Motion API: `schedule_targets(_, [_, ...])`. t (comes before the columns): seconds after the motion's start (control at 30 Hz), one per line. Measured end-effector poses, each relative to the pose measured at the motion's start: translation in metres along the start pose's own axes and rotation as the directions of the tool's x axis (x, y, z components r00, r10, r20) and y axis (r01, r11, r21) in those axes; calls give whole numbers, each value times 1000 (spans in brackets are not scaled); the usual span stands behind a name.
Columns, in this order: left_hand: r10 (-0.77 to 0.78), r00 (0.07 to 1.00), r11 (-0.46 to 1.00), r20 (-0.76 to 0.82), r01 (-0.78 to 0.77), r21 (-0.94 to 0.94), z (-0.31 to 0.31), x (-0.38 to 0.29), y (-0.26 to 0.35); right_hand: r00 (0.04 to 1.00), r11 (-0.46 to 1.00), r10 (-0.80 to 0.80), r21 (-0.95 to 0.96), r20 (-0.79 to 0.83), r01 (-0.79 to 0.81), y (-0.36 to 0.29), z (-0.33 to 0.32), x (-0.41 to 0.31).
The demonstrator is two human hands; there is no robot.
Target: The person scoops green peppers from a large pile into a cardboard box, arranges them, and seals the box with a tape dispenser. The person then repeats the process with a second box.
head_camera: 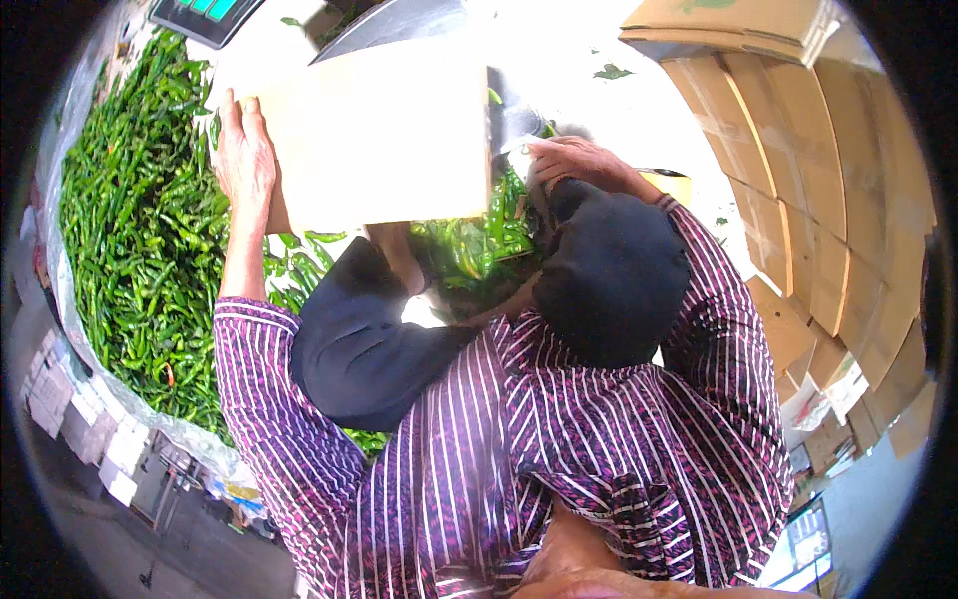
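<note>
A cardboard box (389,142), its face washed out by bright light, stands before me. My left hand (245,153) lies along its left side, fingers stretched towards the far edge; the thumb is hidden. To the right of the box, my right hand (580,161) has its fingers curled at the edge of a pale translucent plastic film (518,142). Green chili peppers (501,232) lie between that hand and the box, near my bent legs in dark trousers (374,352). A large heap of green chili peppers (142,247) spreads along my left.
Plastic sheeting (63,299) borders the heap. A digital scale display (209,15) is at the far left. Stacked cardboard boxes (793,172) rise on the right. A yellow container (670,183) sits beyond my right forearm, and a loose leaf (614,72) lies farther off.
</note>
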State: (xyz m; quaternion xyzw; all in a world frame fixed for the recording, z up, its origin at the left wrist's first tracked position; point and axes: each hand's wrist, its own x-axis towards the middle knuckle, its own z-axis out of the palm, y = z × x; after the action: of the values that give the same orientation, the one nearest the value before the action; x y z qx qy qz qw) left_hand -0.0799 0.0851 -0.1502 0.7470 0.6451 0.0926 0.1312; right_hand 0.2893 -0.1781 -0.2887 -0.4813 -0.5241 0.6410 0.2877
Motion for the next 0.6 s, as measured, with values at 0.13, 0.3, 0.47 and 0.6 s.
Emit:
schedule_targets(0.13, [52,998,998,-38,-53,-38,-1,0,-24,793,267,65,755,605,-598,61,38,49])
schedule_targets(0.3, [-19,1000,994,-13,18,-105,-6,2,-38,844,463,170,715,508,-524,28,52,72])
schedule_targets(0.47, [-151,989,922,-5,139,-362,-11,-5,-66,958,707,264,653,111,-270,-51,34,59])
schedule_targets(0.6, [-371,921,528,117,313,-790,-5,-30,-53,946,903,322,310,-28,-298,-146,-8,44])
